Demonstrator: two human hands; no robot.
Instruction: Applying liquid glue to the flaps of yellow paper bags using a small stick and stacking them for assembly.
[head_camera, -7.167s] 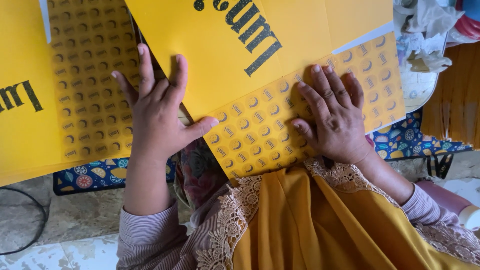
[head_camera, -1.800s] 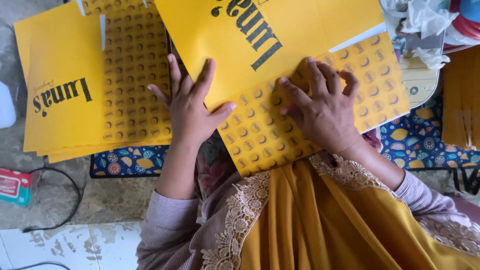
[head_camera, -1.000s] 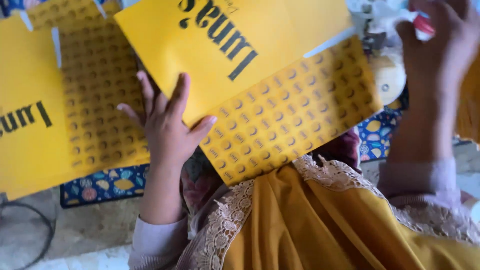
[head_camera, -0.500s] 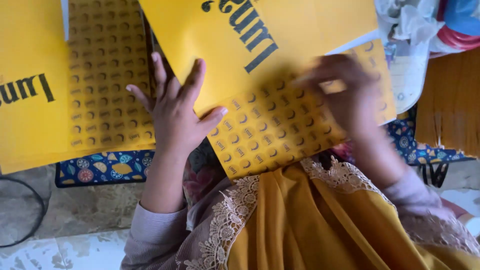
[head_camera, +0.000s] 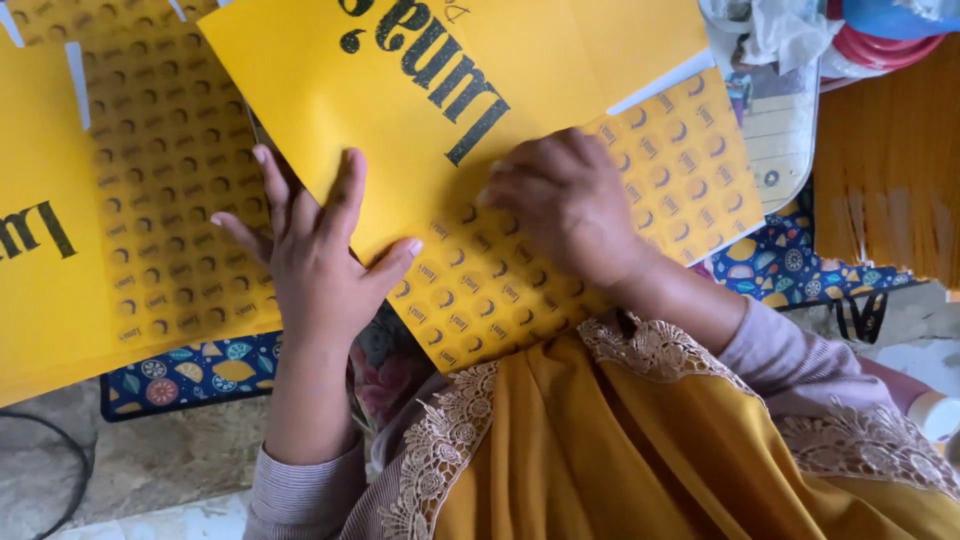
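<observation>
A big yellow card sheet (head_camera: 470, 150) with black lettering and a patterned flap lies tilted across a blue patterned cloth (head_camera: 200, 370). The left hand (head_camera: 315, 250) rests flat on the sheet's lower left edge, fingers spread wide. The right hand (head_camera: 570, 205) presses on the patterned flap with its fingers curled under; I cannot tell whether it pinches anything. Left of the sheet lies a second yellow sheet (head_camera: 90, 220) of the same kind. Right of the sheet stands a pale plastic tub (head_camera: 780, 130), and beyond that an orange wooden surface (head_camera: 890, 180). Below the cloth shows grey concrete floor (head_camera: 150, 460).
</observation>
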